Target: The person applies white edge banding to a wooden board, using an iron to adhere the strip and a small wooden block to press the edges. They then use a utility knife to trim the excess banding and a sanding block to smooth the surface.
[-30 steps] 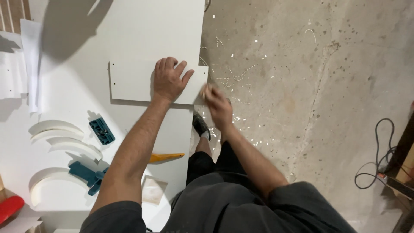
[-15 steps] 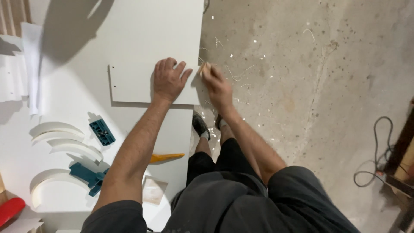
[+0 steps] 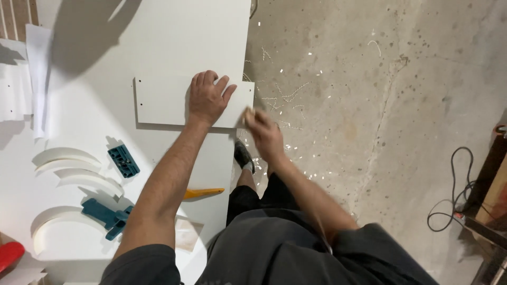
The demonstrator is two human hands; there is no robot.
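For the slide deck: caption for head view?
Left hand flat on white panel; blurred right hand at its edge, over the table.

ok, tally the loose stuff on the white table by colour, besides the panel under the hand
White curved pieces: 4
Teal jigs: 2
Yellow tool: 1
Red thing, cut off at the frame edge: 1
Total: 8
The left hand lies flat on the panel.

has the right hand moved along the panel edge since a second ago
Yes. The right hand slid up the white panel end edge, then back down toward the corner nearest the person.
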